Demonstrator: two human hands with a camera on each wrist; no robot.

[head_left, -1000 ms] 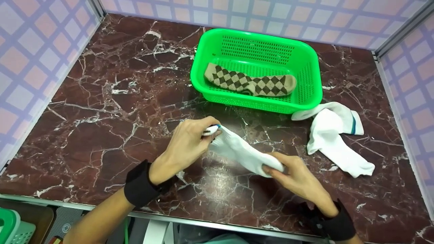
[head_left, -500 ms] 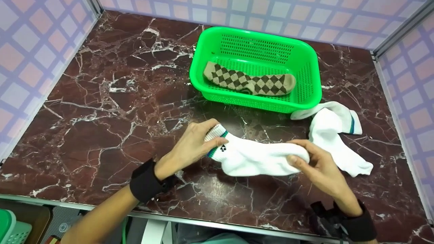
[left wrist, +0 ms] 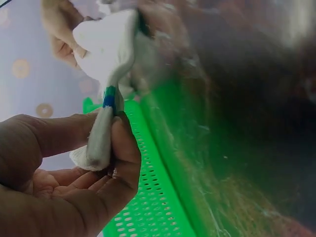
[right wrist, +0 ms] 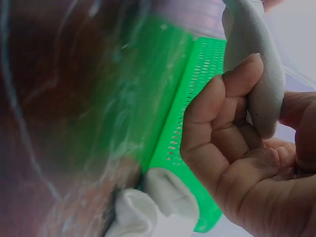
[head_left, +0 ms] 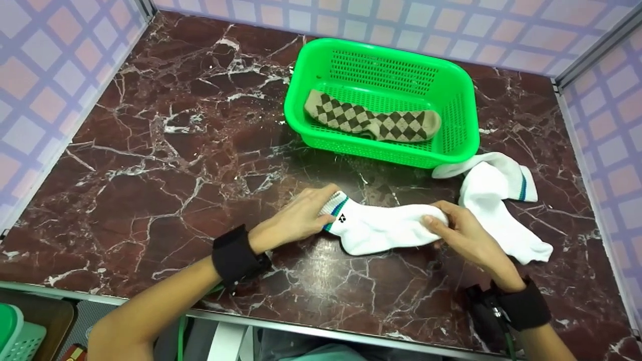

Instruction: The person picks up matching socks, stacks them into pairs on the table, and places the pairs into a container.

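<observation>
Currently left hand (head_left: 301, 215) and right hand (head_left: 466, 235) are pinching opposite ends of white fabric sock (head_left: 383, 228) with blue-green cuff stripes (head_left: 339, 206); small black logo (head_left: 342, 218) is showing beside them.

Behind the held sock (head_left: 388, 228) stands the basket (head_left: 368, 149) with another sock (head_left: 386, 125) inside; loose socks (head_left: 496, 208) lie right.

Counter (head_left: 200, 150): dark red-brown, white-veined marble pattern (glossy, light reflecting near the front). Directly on it: a green perforated plastic basket (head_left: 361, 147) toward the back; crumpled white socks (head_left: 484, 183) by its right front corner.
</observation>
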